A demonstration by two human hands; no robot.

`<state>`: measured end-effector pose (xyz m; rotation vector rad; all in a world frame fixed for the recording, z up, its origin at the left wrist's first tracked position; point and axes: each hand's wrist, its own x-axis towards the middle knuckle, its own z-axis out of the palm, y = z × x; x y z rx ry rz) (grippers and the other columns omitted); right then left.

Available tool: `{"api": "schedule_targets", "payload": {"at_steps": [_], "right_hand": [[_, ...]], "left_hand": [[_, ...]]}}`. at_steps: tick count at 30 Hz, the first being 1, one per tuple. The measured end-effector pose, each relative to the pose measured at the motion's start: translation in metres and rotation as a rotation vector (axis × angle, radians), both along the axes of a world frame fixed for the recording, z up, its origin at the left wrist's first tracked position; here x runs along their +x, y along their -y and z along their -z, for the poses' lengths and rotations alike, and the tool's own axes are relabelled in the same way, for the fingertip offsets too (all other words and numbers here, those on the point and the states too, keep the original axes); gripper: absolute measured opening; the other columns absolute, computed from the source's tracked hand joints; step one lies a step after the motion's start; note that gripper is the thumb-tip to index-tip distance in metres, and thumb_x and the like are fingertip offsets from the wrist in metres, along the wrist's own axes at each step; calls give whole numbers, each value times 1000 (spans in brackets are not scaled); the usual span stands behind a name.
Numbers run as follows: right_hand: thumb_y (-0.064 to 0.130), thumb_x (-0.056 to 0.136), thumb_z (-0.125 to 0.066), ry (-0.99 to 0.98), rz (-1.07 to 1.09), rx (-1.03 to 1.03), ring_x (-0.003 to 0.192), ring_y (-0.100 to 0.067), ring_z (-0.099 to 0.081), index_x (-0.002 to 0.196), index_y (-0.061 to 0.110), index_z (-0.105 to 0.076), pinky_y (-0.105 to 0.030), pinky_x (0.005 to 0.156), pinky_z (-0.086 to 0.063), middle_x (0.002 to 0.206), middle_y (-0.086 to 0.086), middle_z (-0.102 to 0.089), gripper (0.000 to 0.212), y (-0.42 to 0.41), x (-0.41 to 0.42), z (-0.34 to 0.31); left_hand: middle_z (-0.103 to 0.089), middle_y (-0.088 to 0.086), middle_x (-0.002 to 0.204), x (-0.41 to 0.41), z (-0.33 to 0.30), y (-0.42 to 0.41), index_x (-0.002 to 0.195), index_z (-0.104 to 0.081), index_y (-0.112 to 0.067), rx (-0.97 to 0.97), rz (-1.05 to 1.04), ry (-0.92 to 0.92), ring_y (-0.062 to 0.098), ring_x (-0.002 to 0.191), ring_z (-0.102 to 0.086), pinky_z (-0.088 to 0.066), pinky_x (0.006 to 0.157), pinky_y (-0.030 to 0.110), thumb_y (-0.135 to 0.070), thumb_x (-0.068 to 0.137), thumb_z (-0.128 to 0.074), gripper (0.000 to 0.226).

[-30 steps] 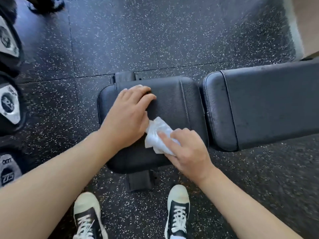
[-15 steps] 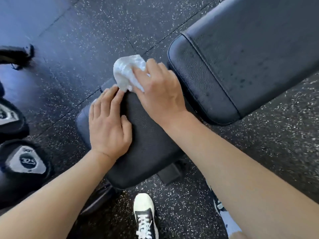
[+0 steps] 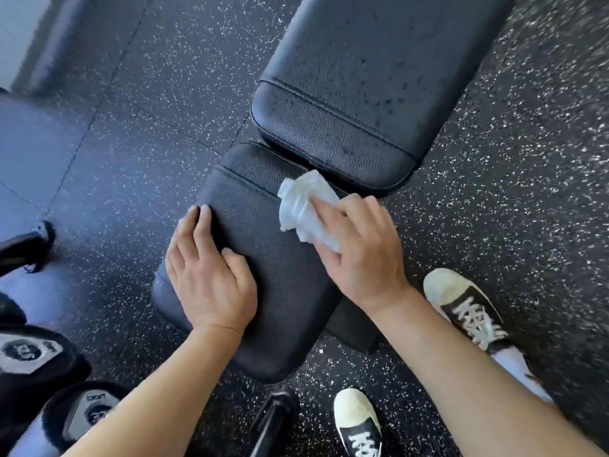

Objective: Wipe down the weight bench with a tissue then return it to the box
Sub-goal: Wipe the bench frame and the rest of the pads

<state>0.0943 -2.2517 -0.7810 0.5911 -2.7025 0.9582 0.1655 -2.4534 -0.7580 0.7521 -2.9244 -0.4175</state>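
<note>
The black weight bench has a small seat pad [image 3: 263, 258] in the middle of the view and a longer back pad [image 3: 362, 77] beyond it, speckled with dark droplets. My right hand [image 3: 359, 252] grips a crumpled white tissue [image 3: 304, 202] and presses it on the seat pad's far right part, next to the gap between the pads. My left hand [image 3: 207, 275] lies flat on the seat pad's left edge, fingers straight. No tissue box is in view.
Speckled black rubber floor [image 3: 148, 110] surrounds the bench. Black dumbbells [image 3: 29, 354] lie at the lower left. My two black-and-white shoes [image 3: 461, 311] stand at the right and bottom. A black bench leg [image 3: 273, 420] sticks out below the seat pad.
The view swung round the bench. My right hand carried the tissue from the seat pad's far edge to its right part near the back pad. My left hand stays flat on the seat pad.
</note>
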Motion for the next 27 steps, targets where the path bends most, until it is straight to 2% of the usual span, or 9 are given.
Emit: {"api": "schedule_targets", "payload": {"at_steps": [3,8,11,14,16,18,21,24,27], "right_hand": [[27,97,-64,70,240,-144,85,-26,-47,126,11,-66,-38,77,-43,98,-7,-55,33,8,10,7],[27,99,-61,201,575,-488,96,-21,-50,120,14,-55,-38,85,-45,109,2,-49,25,27,56,10],[24,99,-56,282,624,-609,98,-20,-51,120,20,-52,-38,86,-46,110,8,-47,22,61,125,5],[27,95,-57,410,641,-659,103,-9,-52,123,33,-48,-27,87,-43,116,22,-44,30,93,195,2],[29,96,-58,451,648,-691,103,-6,-53,125,35,-46,-23,87,-43,118,23,-44,32,99,212,5],[28,98,-57,428,674,-726,101,-10,-55,122,34,-47,-26,86,-45,115,20,-47,26,93,195,5],[32,102,-55,369,824,-826,96,-18,-60,114,31,-49,-37,82,-49,107,8,-57,14,70,128,0],[34,99,-54,414,946,-816,86,-21,-58,102,24,-46,-42,76,-48,96,0,-60,13,43,54,3],[41,99,-49,434,926,-811,86,-23,-59,100,23,-46,-40,75,-47,95,1,-62,18,34,40,-1]], "left_hand": [[-40,11,163,1,1,1,157,-41,-10,-5,13,-11,35,149,-36,-22,127,50,-31,93,-43,67],[-40,5,163,3,3,1,157,-41,-17,3,6,-19,33,147,-37,-24,125,53,-41,92,-41,69],[-39,2,163,4,4,1,157,-40,-20,10,-4,-22,31,148,-35,-22,127,52,-44,92,-38,69],[-39,2,163,4,3,0,157,-41,-20,19,-7,-19,31,148,-35,-23,126,52,-44,91,-37,70],[-39,2,163,4,2,0,157,-41,-20,18,-1,-26,32,148,-35,-24,126,53,-43,91,-38,70],[-40,3,163,5,2,0,157,-42,-19,18,-6,-41,33,147,-36,-25,125,53,-42,91,-38,69],[-42,7,162,5,4,-1,155,-44,-16,1,-3,-59,36,146,-38,-24,125,52,-38,92,-40,67],[-43,8,161,4,6,-1,155,-45,-15,-26,-9,-55,37,145,-39,-25,124,52,-37,92,-41,67],[-43,8,160,4,5,-2,154,-45,-15,-16,-8,-60,37,144,-39,-27,122,55,-38,91,-42,66]]}}
